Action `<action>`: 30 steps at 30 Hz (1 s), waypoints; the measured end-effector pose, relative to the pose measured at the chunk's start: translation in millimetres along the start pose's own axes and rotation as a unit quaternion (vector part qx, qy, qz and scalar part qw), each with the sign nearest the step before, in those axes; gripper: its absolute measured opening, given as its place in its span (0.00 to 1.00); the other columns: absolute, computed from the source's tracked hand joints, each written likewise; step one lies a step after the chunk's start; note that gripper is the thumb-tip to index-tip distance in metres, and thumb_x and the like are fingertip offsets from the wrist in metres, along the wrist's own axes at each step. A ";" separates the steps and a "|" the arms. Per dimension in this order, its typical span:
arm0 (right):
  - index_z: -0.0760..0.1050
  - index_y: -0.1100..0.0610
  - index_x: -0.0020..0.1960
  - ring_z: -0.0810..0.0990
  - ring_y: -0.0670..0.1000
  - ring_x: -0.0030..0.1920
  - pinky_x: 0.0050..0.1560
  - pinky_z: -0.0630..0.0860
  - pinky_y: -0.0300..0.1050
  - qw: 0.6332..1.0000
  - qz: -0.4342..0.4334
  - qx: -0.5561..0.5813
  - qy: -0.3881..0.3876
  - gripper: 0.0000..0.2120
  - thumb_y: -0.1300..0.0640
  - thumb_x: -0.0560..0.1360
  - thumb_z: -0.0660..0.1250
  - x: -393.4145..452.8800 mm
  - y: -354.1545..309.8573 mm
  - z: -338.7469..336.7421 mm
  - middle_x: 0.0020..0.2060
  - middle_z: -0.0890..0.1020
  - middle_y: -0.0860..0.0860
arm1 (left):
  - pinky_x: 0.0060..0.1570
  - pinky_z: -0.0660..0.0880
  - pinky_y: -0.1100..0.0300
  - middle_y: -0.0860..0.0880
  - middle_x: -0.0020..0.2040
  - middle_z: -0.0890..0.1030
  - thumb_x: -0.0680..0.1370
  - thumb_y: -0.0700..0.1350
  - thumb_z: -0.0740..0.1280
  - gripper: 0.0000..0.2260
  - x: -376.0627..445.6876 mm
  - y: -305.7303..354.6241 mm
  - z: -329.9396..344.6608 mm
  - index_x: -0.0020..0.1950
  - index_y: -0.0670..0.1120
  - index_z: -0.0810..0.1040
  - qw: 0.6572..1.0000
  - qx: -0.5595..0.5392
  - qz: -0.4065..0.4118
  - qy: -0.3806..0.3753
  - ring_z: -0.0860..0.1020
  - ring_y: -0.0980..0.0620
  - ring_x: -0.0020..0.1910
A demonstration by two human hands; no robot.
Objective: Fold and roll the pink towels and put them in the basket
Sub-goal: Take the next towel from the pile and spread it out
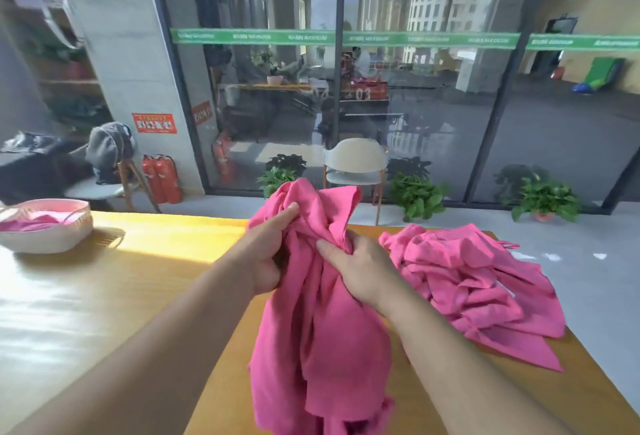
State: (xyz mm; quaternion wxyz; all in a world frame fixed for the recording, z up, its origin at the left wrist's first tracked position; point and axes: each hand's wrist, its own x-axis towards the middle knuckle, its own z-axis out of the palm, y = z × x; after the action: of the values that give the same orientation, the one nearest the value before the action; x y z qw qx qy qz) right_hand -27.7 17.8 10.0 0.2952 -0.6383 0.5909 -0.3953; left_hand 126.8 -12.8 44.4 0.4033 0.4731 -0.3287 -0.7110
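A crumpled bright pink cloth towel (pixel 322 313) is held up above the yellow wooden table (pixel 166 261) by two bare hands, near the middle of the view. The upper part of the towel is gripped by the left hand (pixel 266 254), with the fingers closed around a bunch of fabric and the thumb laid along the top of it. The same towel is gripped from the other side by the right hand (pixel 360 268), whose fingers are also closed on the folds. The lower part of the towel hangs down loosely towards the table edge. A loose heap of other pink towels (pixel 478 285) is seen on the right part of the table, just beside the right forearm. A pale oval basket (pixel 45 237) is placed at the far left of the table, well apart from the hands, and some pink cloth is visible inside it.
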 end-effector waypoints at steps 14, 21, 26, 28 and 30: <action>0.85 0.53 0.46 0.85 0.48 0.40 0.42 0.80 0.38 0.982 0.024 0.154 -0.111 0.11 0.46 0.71 0.76 42.0 -162.8 245.0 0.40 0.87 0.49 | 0.54 0.80 0.48 0.41 0.49 0.85 0.73 0.37 0.73 0.11 -80.6 89.7 -366.5 0.55 0.43 0.83 0.972 0.078 0.069 0.212 0.83 0.43 0.51; 0.83 0.58 0.51 0.83 0.59 0.53 0.61 0.77 0.59 0.970 0.148 0.194 0.004 0.07 0.55 0.78 0.70 94.1 -148.0 305.0 0.50 0.85 0.61 | 0.37 0.78 0.53 0.44 0.41 0.82 0.75 0.35 0.62 0.11 -53.1 93.9 -485.3 0.53 0.44 0.80 0.859 0.339 0.081 0.375 0.79 0.44 0.41; 0.83 0.60 0.54 0.81 0.57 0.53 0.56 0.76 0.50 0.998 0.042 -0.026 0.032 0.13 0.50 0.78 0.69 138.1 -137.0 321.4 0.48 0.85 0.56 | 0.46 0.74 0.52 0.45 0.49 0.78 0.79 0.39 0.58 0.12 -21.9 84.3 -523.9 0.58 0.47 0.76 0.783 0.409 0.113 0.454 0.76 0.43 0.47; 0.83 0.59 0.55 0.81 0.58 0.53 0.51 0.74 0.49 0.994 -0.001 -0.105 0.033 0.13 0.51 0.79 0.67 163.0 -138.1 327.0 0.48 0.84 0.57 | 0.53 0.76 0.48 0.44 0.52 0.75 0.80 0.40 0.58 0.12 -4.1 83.3 -532.3 0.60 0.48 0.77 0.774 0.399 0.158 0.466 0.76 0.42 0.50; 0.82 0.57 0.54 0.80 0.60 0.50 0.44 0.71 0.47 0.986 -0.009 -0.150 0.074 0.12 0.50 0.80 0.65 188.5 -136.0 327.0 0.46 0.84 0.57 | 0.57 0.75 0.46 0.44 0.53 0.72 0.80 0.41 0.57 0.13 14.1 87.6 -537.3 0.60 0.49 0.77 0.767 0.378 0.197 0.480 0.75 0.41 0.51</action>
State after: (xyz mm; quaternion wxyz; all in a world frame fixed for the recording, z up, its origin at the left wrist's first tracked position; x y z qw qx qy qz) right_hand 320.2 -180.6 -13.6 0.1478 -0.6491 0.6585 -0.3510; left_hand 650.5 -111.6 -67.7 0.4282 0.7916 -0.4206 -0.1148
